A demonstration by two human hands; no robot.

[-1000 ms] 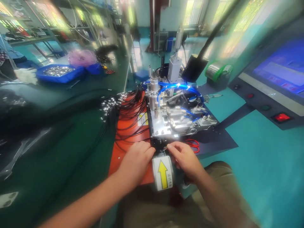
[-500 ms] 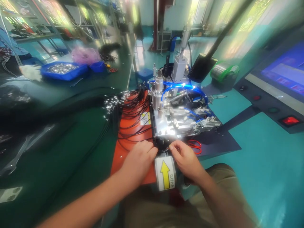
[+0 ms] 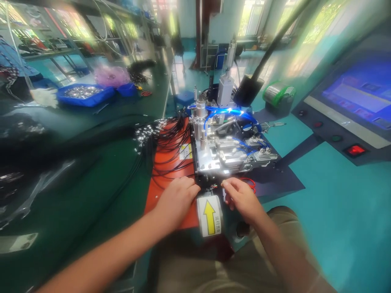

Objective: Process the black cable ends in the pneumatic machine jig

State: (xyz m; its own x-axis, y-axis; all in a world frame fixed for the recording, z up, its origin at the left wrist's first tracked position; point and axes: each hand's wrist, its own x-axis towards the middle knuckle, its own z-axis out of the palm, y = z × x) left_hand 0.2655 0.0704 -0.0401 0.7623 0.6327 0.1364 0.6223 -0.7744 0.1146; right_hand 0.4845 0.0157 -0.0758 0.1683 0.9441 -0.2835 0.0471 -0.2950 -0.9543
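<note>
My left hand (image 3: 179, 199) rests on the orange plate (image 3: 174, 162) at the machine's front edge, its fingers closed around what looks like a thin black cable, mostly hidden under the hand. A small metal cable end (image 3: 214, 186) shows between my two hands, just past the left fingertips. To its right, my right hand (image 3: 241, 197) has thumb and index finger pinched together; whatever they hold is too small to make out. Directly ahead stands the machine (image 3: 226, 156), with metal blocks and blue air tubes. Below the hands is a white label (image 3: 209, 215) with a yellow arrow.
Many black cables (image 3: 174, 138) with metal ends lie over the plate's left side. Red-handled scissors (image 3: 252, 185) lie beside my right hand. A control panel (image 3: 351, 122) stands right, a wire spool (image 3: 277, 95) behind. A wrench (image 3: 39, 191) and a blue tray (image 3: 85, 99) are left.
My right hand has drawn slightly to the right, away from the left hand, and the metal end between them now shows. The whole view has shifted a little.
</note>
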